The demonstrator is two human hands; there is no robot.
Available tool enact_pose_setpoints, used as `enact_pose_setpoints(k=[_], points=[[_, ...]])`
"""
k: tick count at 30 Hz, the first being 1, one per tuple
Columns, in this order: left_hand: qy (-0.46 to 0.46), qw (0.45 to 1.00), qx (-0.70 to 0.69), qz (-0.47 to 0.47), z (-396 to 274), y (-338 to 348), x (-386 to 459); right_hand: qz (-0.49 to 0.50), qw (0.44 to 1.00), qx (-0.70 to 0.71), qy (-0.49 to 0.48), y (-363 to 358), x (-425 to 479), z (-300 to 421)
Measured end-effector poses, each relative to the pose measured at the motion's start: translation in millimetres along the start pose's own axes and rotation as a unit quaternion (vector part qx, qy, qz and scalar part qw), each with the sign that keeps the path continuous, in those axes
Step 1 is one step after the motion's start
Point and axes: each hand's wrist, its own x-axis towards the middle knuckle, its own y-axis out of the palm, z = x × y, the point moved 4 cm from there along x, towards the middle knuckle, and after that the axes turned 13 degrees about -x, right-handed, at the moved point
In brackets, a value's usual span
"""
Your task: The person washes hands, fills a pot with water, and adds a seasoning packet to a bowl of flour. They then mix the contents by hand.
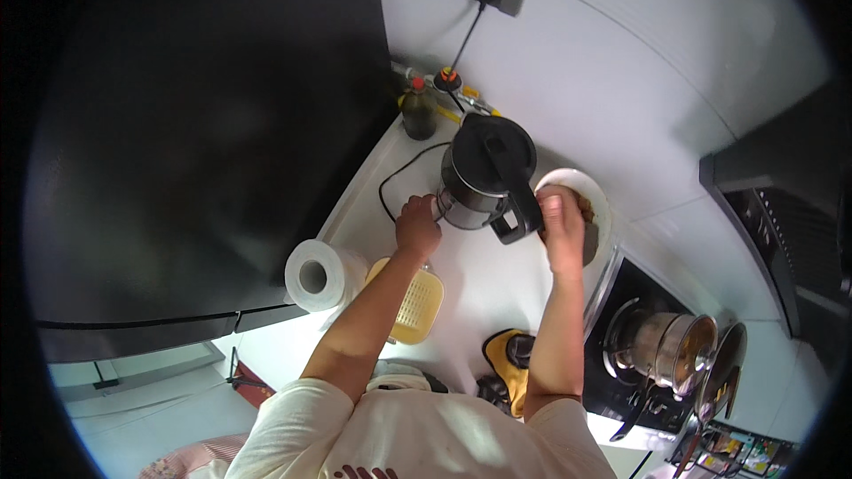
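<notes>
An electric kettle with a black lid and handle stands on the white counter before me. Its body is see-through, and the handle slants towards my right side. My left hand is at the kettle's lower left side with curled fingers; a small pale bit shows at the fingertips, and its contact with the kettle is unclear. Beside the handle's outer side is my right hand, thumb up, overlapping a white bowl that holds brown pieces. Whether those fingers grip anything is hidden.
A paper towel roll and a yellow plastic basket lie near my left forearm. Behind the kettle stands a dark bottle with a red cap. A black cord loops left. At right, a steel pot sits on the cooktop.
</notes>
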Motion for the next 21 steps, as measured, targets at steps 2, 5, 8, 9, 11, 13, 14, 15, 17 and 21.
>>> enact_pose_setpoints(k=[2,5,8,9,11,13,14,15,17,21], points=[[0.032,0.997,-0.067,-0.02,-17,-14,-6,-0.053,0.998,0.02,-0.033,-11,20,22],[0.064,0.989,-0.131,-0.039,-35,-33,-21,0.015,0.995,-0.039,-0.093,-4,70,65],[0.083,0.98,-0.183,-0.012,-46,-44,-37,0.104,0.985,-0.085,-0.108,24,132,82],[0.093,0.979,-0.182,-0.011,-47,-48,-42,0.128,0.981,-0.108,-0.099,36,151,89],[0.111,0.977,-0.18,-0.007,-46,-52,-53,0.141,0.962,-0.191,-0.135,55,188,102],[0.098,0.979,-0.179,0.02,-43,-50,-62,0.126,0.956,-0.222,-0.143,72,230,96],[0.095,0.978,-0.182,0.034,-46,-53,-64,0.118,0.953,-0.239,-0.144,75,242,90],[0.085,0.979,-0.183,0.043,-45,-57,-69,0.109,0.95,-0.252,-0.151,81,246,92],[0.085,0.98,-0.174,0.035,-42,-61,-72,0.086,0.943,-0.28,-0.159,82,252,92],[0.098,0.977,-0.189,0.026,-51,-73,-82,0.134,0.986,-0.078,-0.058,53,211,71]])
